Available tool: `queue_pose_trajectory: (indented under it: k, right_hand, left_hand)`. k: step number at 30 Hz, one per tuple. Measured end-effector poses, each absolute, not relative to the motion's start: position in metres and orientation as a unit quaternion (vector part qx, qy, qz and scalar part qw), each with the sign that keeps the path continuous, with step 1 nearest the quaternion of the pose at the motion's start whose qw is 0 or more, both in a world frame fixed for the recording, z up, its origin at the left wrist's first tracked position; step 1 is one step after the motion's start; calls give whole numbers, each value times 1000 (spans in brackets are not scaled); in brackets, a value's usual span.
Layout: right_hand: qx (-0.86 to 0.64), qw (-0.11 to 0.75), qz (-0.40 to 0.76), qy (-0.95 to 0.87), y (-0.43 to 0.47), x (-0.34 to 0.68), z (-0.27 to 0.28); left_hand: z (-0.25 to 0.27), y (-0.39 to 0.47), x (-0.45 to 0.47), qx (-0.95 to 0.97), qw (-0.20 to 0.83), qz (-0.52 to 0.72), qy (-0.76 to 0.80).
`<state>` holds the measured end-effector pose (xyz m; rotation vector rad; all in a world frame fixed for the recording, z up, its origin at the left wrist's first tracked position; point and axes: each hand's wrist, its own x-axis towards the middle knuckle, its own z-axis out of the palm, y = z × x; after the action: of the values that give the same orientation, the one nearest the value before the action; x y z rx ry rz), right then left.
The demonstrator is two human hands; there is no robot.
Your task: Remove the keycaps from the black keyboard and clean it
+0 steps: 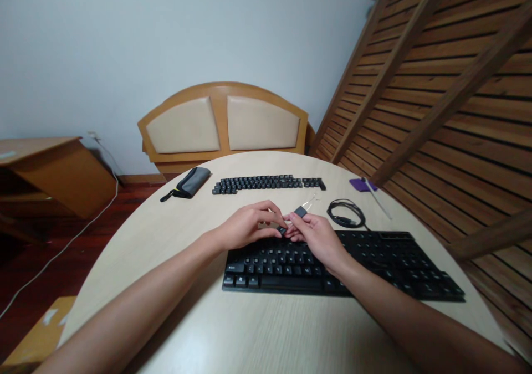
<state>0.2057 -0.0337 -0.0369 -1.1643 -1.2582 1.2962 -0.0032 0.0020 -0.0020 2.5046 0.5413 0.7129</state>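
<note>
A black keyboard (291, 282) lies on the round table below my hands, with many of its keycaps off in the upper left part. My left hand (253, 224) is closed over its top edge, fingertips pinching a small black keycap (281, 230). My right hand (318, 236) is closed around a wire keycap puller (300, 211). The puller's dark handle shows between thumb and fingers, its thin wire loops pointing away from me. The fingertips of both hands meet near the keycap. Beyond them, removed keycaps (257, 183) stand in rows.
A grey pouch (193, 183) lies at the far left of the table (166, 252). To the right are a coiled black cable (347, 213), a purple cloth (359, 184) and a thin pale stick (378, 199). A wooden slatted panel (449, 113) leans beyond the right edge.
</note>
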Motion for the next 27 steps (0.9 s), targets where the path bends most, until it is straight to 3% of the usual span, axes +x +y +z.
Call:
queue_pose_trajectory:
  k: [9, 12, 18, 27]
  right_hand:
    - [-480, 483, 556, -477, -34, 206, -34]
    - [-485, 485, 552, -475, -33, 205, -35]
    - [-487, 476, 554, -479, -33, 204, -37]
    - [-486, 462, 543, -506, -33, 205, -38]
  left_hand:
    - [1, -1, 0, 920, 194, 301, 163]
    - [-1, 12, -5, 885, 168, 372, 225]
    - [-32, 57, -40, 817, -46, 398, 416]
    - [-68, 91, -64, 782, -90, 360, 501]
